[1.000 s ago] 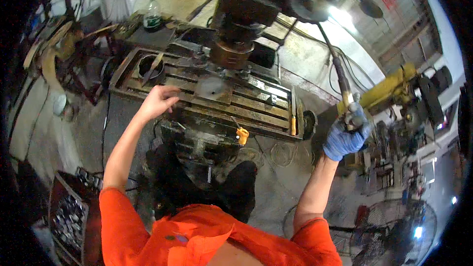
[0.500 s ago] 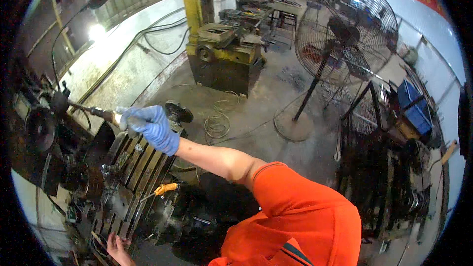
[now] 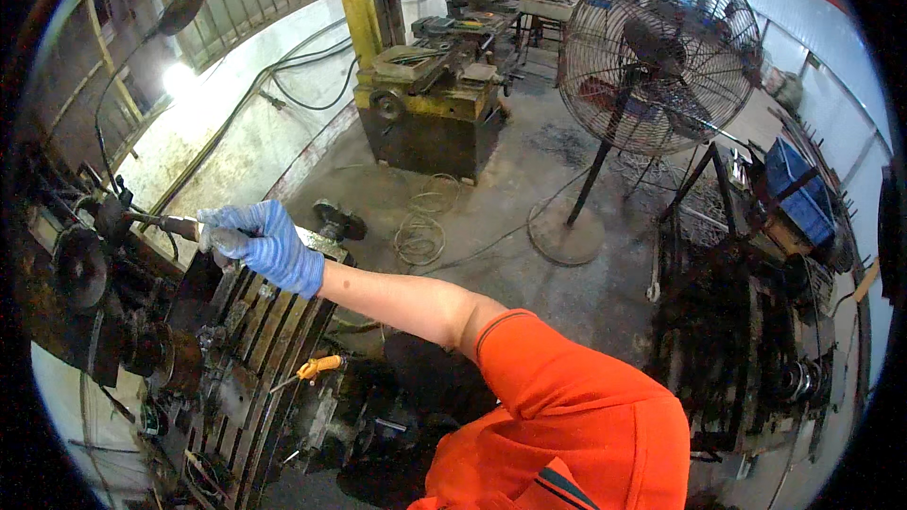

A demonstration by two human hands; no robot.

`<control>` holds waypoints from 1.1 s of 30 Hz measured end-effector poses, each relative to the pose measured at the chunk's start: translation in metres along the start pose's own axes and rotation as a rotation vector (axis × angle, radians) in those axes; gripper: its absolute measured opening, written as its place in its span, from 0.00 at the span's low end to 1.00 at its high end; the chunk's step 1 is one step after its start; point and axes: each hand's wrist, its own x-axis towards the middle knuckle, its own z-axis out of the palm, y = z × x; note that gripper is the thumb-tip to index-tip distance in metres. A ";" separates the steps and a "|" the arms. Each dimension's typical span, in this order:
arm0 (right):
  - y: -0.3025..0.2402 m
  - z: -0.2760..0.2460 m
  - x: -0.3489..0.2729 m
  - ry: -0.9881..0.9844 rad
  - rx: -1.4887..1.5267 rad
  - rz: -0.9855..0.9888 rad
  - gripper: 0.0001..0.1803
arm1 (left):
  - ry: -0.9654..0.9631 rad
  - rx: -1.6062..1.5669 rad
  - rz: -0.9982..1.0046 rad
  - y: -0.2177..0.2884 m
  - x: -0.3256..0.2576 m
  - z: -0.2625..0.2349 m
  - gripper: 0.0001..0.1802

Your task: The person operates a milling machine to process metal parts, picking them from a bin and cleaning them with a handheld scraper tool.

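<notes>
My right hand, gloved, is keeping its fingers wrapped around the machine's lever handle while my view is swinging away from the slotted surface, my left hand having gone out of sight.

The right hand, in a blue glove, gripped a lever handle above the slotted machine table. An orange-handled screwdriver lay at that table's edge.
</notes>
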 end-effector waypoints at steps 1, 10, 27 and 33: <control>-0.001 0.002 0.002 -0.008 0.029 -0.012 0.12 | 0.016 0.018 -0.013 -0.002 -0.003 -0.003 0.21; -0.012 0.016 0.017 0.061 -0.029 -0.096 0.12 | 0.234 0.158 -0.113 -0.040 -0.026 -0.029 0.20; -0.029 0.012 0.109 0.077 -0.201 -0.503 0.15 | 0.896 0.600 -0.590 -0.366 -0.319 -0.166 0.19; -0.058 0.040 0.181 0.100 -0.601 -0.734 0.08 | 0.820 0.630 -0.767 -0.396 -0.408 -0.158 0.19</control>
